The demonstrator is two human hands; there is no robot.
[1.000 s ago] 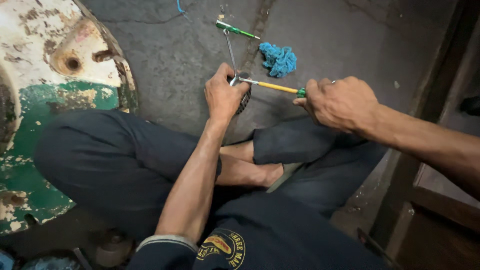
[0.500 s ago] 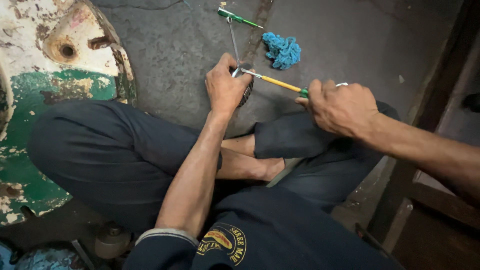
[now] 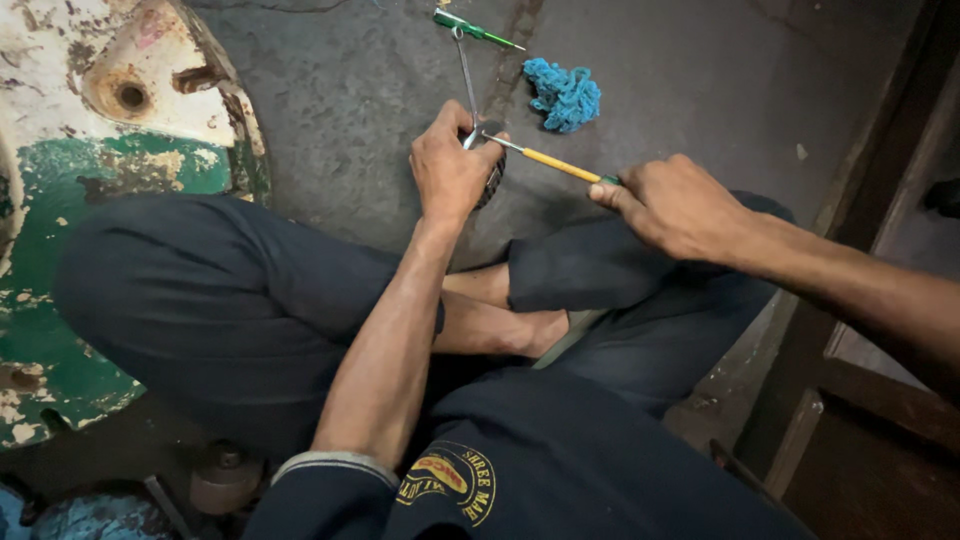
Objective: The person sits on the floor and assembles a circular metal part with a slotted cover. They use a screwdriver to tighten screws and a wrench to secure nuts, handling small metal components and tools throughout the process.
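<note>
Person seated cross-legged on a grey concrete floor (image 3: 330,110), working over the knees. Left hand (image 3: 450,165) is closed around a small dark round part with a ribbed edge (image 3: 492,180), held on or just above the floor; most of the part is hidden under the fingers, so its kind cannot be told. Right hand (image 3: 672,205) is closed on the green handle end of a yellow-shafted screwdriver (image 3: 555,163), whose thin metal tip runs left and meets the part right at the left fingertips. Risk 1: the tip lies touching or nearly touching the left fingers; if it slips off the part under push, it would likely jab the thumb or forefinger. Risk 2: the part is gripped in one hand only, with no vice or stop, so a twist or pry could spin it out of the grip and let it roll away. Risk 3: the right hand holds the tool far back along its length, which looks like weak control of the tip. Far from the hands lie a thin metal rod (image 3: 467,70), a second green-handled screwdriver (image 3: 475,30) and a wad of blue cotton waste (image 3: 565,95), well clear of the work. A worn white and green painted metal body (image 3: 110,130) stands at left.
</note>
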